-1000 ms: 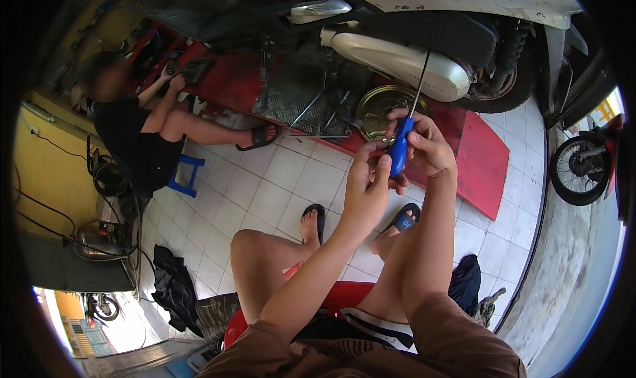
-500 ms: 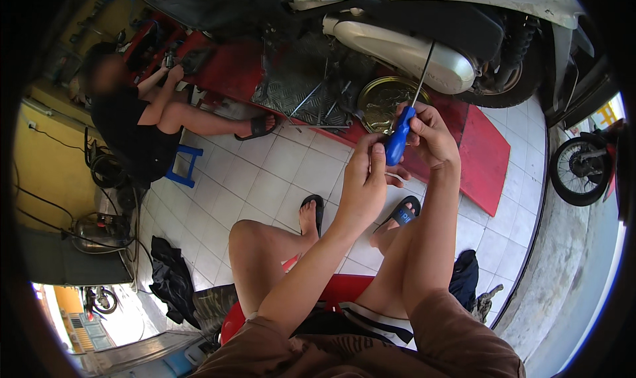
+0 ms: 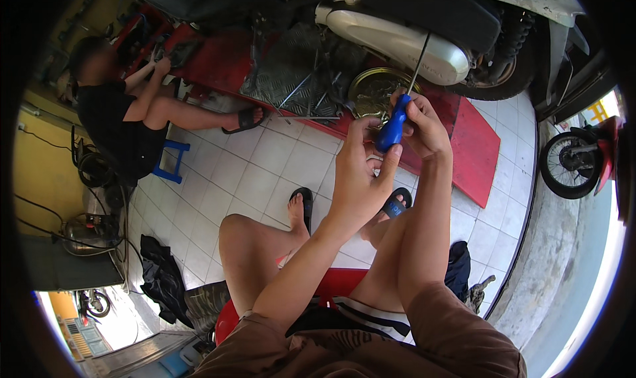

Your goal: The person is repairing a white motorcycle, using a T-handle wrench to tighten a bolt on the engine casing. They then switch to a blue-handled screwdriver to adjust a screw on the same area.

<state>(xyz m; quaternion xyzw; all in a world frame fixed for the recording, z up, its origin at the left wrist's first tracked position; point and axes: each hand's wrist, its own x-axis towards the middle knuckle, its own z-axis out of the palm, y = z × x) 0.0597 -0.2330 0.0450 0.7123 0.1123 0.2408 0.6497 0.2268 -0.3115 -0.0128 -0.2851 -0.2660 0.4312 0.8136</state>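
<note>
A screwdriver (image 3: 393,128) with a blue handle and a long thin shaft is held up in front of me, its shaft pointing up and away. My right hand (image 3: 428,128) pinches the front of the handle between thumb and fingers. Around the butt end curl the thumb and fingers of my left hand (image 3: 363,173). Beyond the shaft tip is a parked scooter's silver engine cover (image 3: 397,44); whether they touch I cannot tell. Behind my hands sits a round gold-coloured tray (image 3: 356,103) with small shiny parts, partly hidden.
The scooter stands over a low red platform (image 3: 478,154) with a metal tread plate (image 3: 275,80). Several wrenches and rods lie there. At the left another person (image 3: 116,113) sits on a blue stool (image 3: 173,163), handling a part. A red motorbike (image 3: 606,156) stands at the right.
My left fingers have shifted around the butt of the handle, and the thumb now sits lower at its end. The right hand keeps its grip. The whole view has moved slightly.
</note>
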